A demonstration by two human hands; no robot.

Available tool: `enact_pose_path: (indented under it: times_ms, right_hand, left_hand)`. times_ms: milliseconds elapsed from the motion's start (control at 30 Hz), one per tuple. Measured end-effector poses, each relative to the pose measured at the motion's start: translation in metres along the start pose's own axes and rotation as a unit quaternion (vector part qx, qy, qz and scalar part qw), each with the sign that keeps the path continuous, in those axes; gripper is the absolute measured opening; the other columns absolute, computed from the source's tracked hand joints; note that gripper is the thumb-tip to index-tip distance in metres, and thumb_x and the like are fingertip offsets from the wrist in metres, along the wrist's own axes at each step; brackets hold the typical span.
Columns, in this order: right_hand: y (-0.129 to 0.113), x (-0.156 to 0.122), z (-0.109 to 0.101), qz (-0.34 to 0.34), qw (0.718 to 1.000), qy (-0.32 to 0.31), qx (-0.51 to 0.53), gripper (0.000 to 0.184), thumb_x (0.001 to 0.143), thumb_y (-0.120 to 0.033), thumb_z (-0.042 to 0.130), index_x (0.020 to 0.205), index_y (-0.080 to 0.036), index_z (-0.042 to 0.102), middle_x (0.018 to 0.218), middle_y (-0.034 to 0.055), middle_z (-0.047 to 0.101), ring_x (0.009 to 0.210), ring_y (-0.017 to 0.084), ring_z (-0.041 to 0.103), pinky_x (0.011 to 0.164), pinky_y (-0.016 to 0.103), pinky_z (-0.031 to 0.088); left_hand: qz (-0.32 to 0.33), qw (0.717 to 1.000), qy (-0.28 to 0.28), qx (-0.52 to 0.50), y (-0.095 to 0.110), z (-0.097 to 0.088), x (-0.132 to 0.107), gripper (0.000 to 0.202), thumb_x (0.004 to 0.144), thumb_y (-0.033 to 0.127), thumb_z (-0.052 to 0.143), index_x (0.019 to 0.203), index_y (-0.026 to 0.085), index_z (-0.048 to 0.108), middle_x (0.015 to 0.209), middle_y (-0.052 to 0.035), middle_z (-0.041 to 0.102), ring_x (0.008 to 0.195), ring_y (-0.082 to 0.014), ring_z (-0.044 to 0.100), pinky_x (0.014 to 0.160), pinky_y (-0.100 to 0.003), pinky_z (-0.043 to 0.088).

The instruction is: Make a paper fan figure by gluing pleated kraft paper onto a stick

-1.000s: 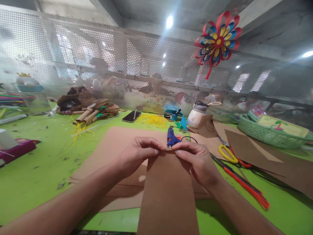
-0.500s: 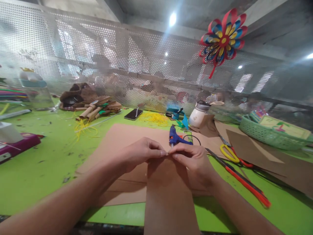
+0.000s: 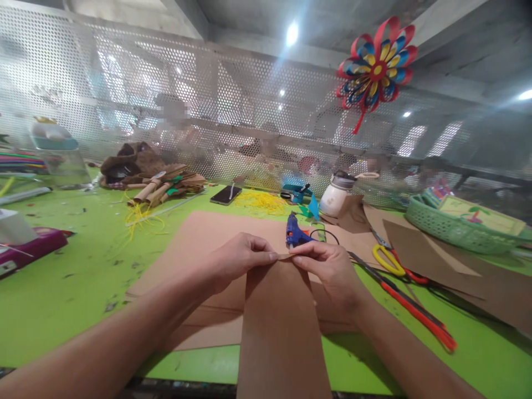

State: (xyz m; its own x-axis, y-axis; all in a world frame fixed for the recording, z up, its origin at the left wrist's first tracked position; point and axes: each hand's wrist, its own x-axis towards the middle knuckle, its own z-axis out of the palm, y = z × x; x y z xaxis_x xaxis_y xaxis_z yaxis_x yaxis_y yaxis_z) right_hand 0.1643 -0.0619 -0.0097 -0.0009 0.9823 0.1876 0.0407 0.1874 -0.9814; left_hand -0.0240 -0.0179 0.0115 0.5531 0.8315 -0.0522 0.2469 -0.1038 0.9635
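Note:
A long strip of brown kraft paper (image 3: pixel 282 327) runs from the near table edge up to my fingers, its far end folded into a narrow lip. My left hand (image 3: pixel 241 257) pinches the left corner of that lip between thumb and fingers. At the right corner, my right hand (image 3: pixel 328 271) is closed on the same edge. Under the strip lie larger brown paper sheets (image 3: pixel 208 233). A blue hot glue gun (image 3: pixel 294 230) rests just beyond my fingertips, its handle partly hidden behind my right hand.
On the right lie scissors with yellow and red handles (image 3: pixel 388 260), a red-handled tool (image 3: pixel 419 310) and a green basket (image 3: pixel 453 230). A phone (image 3: pixel 225 193), yellow shreds (image 3: pixel 261 201) and a white jar (image 3: pixel 334 197) stand toward the mesh screen (image 3: pixel 233 111). A purple box (image 3: pixel 37 249) sits left.
My hands have slid slightly apart along the folded edge, showing more of it between them. The strip has shifted a little to the left.

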Motion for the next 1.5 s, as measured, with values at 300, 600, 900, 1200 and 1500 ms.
enact_pose_path:
  times_ms: [300, 600, 900, 1200, 1500]
  right_hand:
    - [0.000, 0.002, -0.007, -0.022, 1.000, 0.008, -0.009, 0.010, 0.066, -0.024, 0.074, 0.074, -0.018, 0.075, 0.059, 0.0013, 0.065, 0.055, 0.013, 0.053, 0.054, 0.028, 0.042]
    - [0.012, 0.011, -0.019, -0.020, 0.998, -0.005, 0.065, 0.008, 0.068, -0.021, 0.075, 0.075, -0.016, 0.074, 0.059, 0.0009, 0.065, 0.052, 0.011, 0.054, 0.053, 0.026, 0.043]
    - [0.003, 0.006, -0.003, -0.048, 0.999, 0.001, -0.005, 0.019, 0.079, -0.032, 0.065, 0.089, -0.017, 0.069, 0.082, 0.0043, 0.069, 0.077, 0.017, 0.060, 0.067, 0.028, 0.046]
    - [0.011, 0.000, 0.007, 0.004, 1.000, 0.001, 0.020, 0.018, 0.075, -0.033, 0.070, 0.076, -0.016, 0.066, 0.069, 0.0006, 0.064, 0.063, 0.013, 0.053, 0.058, 0.025, 0.040]
    - [0.007, 0.002, 0.007, 0.068, 0.986, 0.000, 0.154, 0.020, 0.065, -0.030, 0.078, 0.072, -0.015, 0.066, 0.065, 0.0011, 0.065, 0.061, 0.013, 0.055, 0.061, 0.027, 0.041]
  left_hand:
    - [0.010, 1.000, 0.004, 0.001, -0.001, -0.002, 0.000, 0.027, 0.071, 0.039, 0.066, 0.064, 0.013, 0.063, 0.058, 0.0023, 0.054, 0.057, -0.0111, 0.043, 0.056, -0.024, 0.029]
    - [0.015, 1.000, 0.012, -0.003, -0.001, -0.002, 0.001, 0.031, 0.070, 0.042, 0.064, 0.061, 0.013, 0.058, 0.051, 0.0047, 0.048, 0.052, -0.0100, 0.039, 0.053, -0.024, 0.026]
    - [0.037, 0.996, 0.037, 0.075, -0.002, 0.007, 0.003, 0.029, 0.074, 0.041, 0.058, 0.067, 0.013, 0.061, 0.052, 0.0028, 0.052, 0.051, -0.0114, 0.044, 0.049, -0.023, 0.030]
    - [0.085, 0.990, 0.032, 0.111, -0.013, 0.006, 0.012, 0.031, 0.076, 0.043, 0.056, 0.069, 0.013, 0.062, 0.058, 0.0003, 0.057, 0.054, -0.0117, 0.048, 0.048, -0.021, 0.032]
    - [0.060, 0.996, 0.026, 0.066, -0.008, 0.006, 0.008, 0.032, 0.074, 0.045, 0.058, 0.068, 0.013, 0.060, 0.057, 0.0008, 0.056, 0.056, -0.0122, 0.048, 0.052, -0.023, 0.034]
